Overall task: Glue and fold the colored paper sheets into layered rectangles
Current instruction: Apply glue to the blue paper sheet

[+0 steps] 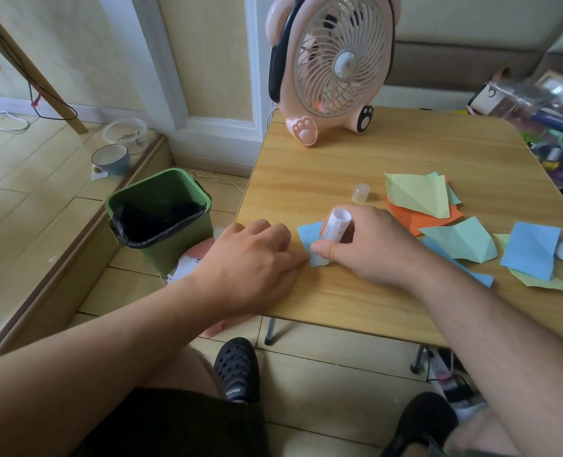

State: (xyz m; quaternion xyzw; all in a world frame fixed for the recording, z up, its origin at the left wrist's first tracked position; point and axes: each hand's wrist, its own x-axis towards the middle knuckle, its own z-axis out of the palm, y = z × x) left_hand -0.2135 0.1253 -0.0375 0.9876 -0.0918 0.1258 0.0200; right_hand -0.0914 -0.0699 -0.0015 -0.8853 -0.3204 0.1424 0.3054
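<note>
Head view: I'm mid-glue step. Right hand [369,240] grips glue stick [336,224], tip down on blue sheet [309,235] at desk [339,166] front edge. Left hand [253,258] lies flat, fingers straight, pinning sheet's corner. Cap [361,192] off, nearby. Next, I reckon: finish coating, then fold w/ edges aligned.

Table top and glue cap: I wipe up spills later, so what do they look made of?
Table: looks like wood-grain laminate, smooth with a low sheen; printed grain streaks show, solid wood not excluded. Glue cap: translucent, probably plastic, since light passes through its pale yellowish wall.
</note>
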